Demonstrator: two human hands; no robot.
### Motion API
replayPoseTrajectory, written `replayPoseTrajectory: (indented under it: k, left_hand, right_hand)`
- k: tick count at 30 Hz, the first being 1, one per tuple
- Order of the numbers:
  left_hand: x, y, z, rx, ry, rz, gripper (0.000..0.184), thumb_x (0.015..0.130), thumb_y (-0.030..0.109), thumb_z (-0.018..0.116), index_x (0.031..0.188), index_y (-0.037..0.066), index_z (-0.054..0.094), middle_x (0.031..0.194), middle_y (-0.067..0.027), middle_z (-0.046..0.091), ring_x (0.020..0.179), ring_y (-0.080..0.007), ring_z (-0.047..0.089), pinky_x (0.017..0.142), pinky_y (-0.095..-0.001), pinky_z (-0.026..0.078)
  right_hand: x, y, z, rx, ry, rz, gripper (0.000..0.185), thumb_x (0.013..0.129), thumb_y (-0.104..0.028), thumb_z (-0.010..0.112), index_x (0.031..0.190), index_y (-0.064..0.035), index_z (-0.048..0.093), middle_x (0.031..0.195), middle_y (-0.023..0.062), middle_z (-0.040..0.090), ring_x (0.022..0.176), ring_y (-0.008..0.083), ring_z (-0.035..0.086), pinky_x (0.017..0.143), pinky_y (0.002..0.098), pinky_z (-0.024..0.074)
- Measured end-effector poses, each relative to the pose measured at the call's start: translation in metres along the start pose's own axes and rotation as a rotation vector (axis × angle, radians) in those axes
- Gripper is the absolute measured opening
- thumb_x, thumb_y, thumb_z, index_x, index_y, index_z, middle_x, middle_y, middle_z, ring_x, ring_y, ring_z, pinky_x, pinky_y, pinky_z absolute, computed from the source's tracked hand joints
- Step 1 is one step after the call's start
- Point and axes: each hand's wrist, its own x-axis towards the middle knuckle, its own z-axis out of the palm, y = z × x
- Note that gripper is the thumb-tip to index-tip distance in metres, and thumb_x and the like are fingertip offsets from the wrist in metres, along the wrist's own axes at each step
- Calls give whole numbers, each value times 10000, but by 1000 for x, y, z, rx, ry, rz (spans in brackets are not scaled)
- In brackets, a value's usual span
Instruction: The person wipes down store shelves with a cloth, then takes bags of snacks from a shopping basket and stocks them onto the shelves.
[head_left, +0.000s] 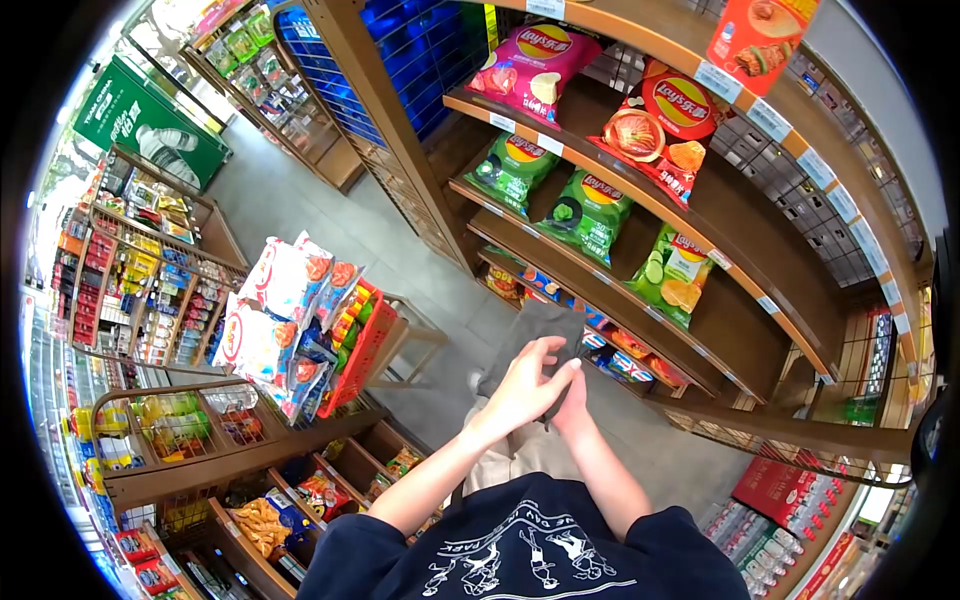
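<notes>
In front of my body, a dark grey cloth (pixel 552 322) is bunched up, its folds spreading above and to the left of my fingers. My left hand (pixel 525 388) is closed on it, fingers bent over the fabric. Pressed close against the left, my right hand (pixel 572 405) is also closed on the cloth, though some of its fingers are hidden. Both hands are over the aisle floor, apart from the shelves.
At right, a brown shelf rack (pixel 600 165) bears several chip bags, including a red bag (pixel 672 125) and a green bag (pixel 672 275). A red basket (pixel 372 345) stands on a wooden stool (pixel 415 350) at left, heaped with white snack bags (pixel 265 340). Bottled drinks (pixel 765 545) stand lower right.
</notes>
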Motion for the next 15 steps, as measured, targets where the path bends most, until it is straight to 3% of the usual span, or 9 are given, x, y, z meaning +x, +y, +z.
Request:
replayPoseTrajectory:
  k: [1,2,3,5,9,12,15]
  left_hand:
    - [4,-1,-2,-73,6,18,488,896,249,660,1276,-12,500,1197,-191,566,1071,-250,601,824,-354,531]
    - [8,-2,-8,-147,18,37,395,903,205,651,1213,-20,554,1167,-167,580,1043,-223,616,810,-337,533]
    - [11,-2,-13,-191,52,63,304,900,153,649,1143,-23,598,1133,-148,587,1001,-200,633,780,-309,537]
    - [18,-15,-34,-188,73,66,290,895,149,654,1128,-19,610,1115,-141,601,1006,-194,631,771,-299,536]
    - [55,-69,-78,-61,201,-15,263,889,187,652,1075,1,650,995,-109,662,926,-161,634,765,-302,518]
    - [102,-139,-93,-59,268,-94,251,895,186,632,1055,-6,652,961,-109,671,923,-165,636,763,-313,516]
    - [157,-202,-98,78,355,36,268,907,175,612,1084,-26,621,1054,-155,634,987,-236,633,766,-360,533]
  right_hand:
    - [-2,-7,7,-27,10,-13,513,964,-394,283,1268,-38,492,1125,209,615,1034,376,617,883,458,528]
    - [5,-14,9,67,-227,60,498,972,-354,289,1249,-5,511,1164,214,609,1045,361,618,897,459,523]
    - [8,-20,11,-127,15,-45,471,979,-312,288,1229,4,533,1182,192,613,1043,334,624,910,450,518]
    - [14,-26,19,-294,282,-189,460,985,-286,285,1246,-4,537,1220,164,609,1084,298,614,939,436,504]
    - [26,-52,14,-245,386,-103,478,987,-297,303,1310,-20,521,1303,120,578,1179,283,565,1037,413,430]
    - [50,-59,6,-327,466,-197,491,992,-345,343,1321,-24,515,1327,107,563,1190,276,553,1049,417,412]
    - [83,-75,-8,-513,512,-259,468,1009,-312,374,1371,-27,459,1386,117,510,1243,287,510,1087,426,373]
